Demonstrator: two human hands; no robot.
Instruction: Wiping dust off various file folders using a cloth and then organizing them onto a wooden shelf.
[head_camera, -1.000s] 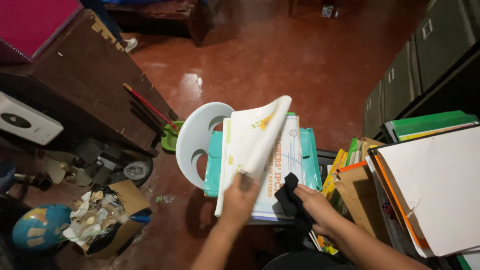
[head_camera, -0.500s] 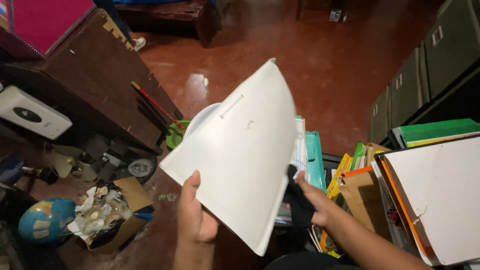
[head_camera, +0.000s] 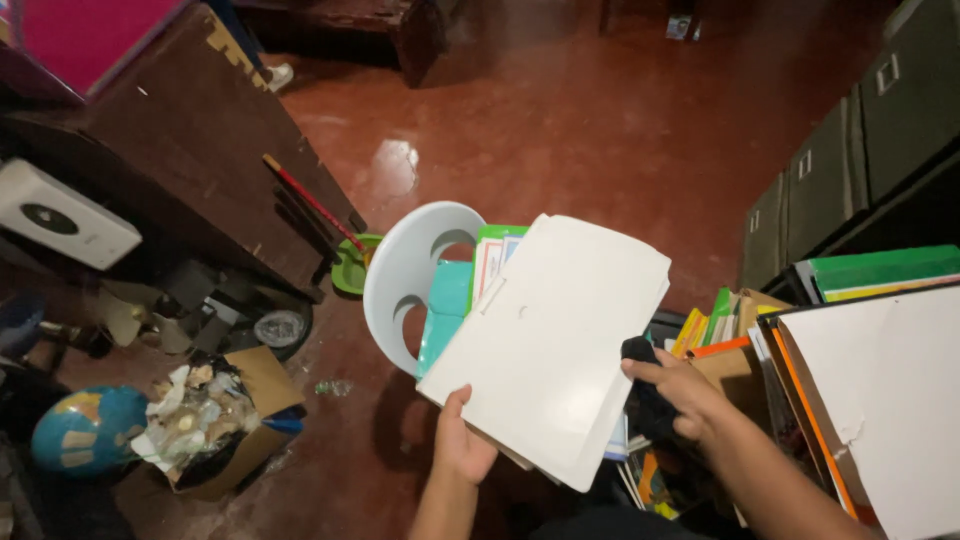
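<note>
Holding the white folder (head_camera: 556, 345) by its lower left edge, your left hand (head_camera: 462, 445) has the thumb pressed on the face and the fingers curled out of sight beneath. Half a second ago the folder stood steeply with one corner pointing up; now it lies flatter and lower, its blank face turned toward you. Its long axis runs from the lower left, at your left hand, up to the right, and the upper right corner points toward the red floor (head_camera: 600, 130). It hangs over the stack of books (head_camera: 460, 300) on the pale plastic chair (head_camera: 400, 275), hiding most of that stack; only a teal cover and a green-edged sheet show at its left. Your right hand (head_camera: 680, 395) sits at the folder's right edge, fingers bent around a dark cloth (head_camera: 645, 400), with the index finger reaching toward the folder; whether it touches is hard to tell. Right of it, a crate of coloured books (head_camera: 720, 330) is partly hidden by your forearm, and a large white board (head_camera: 880, 400) is cut off by the frame.
</note>
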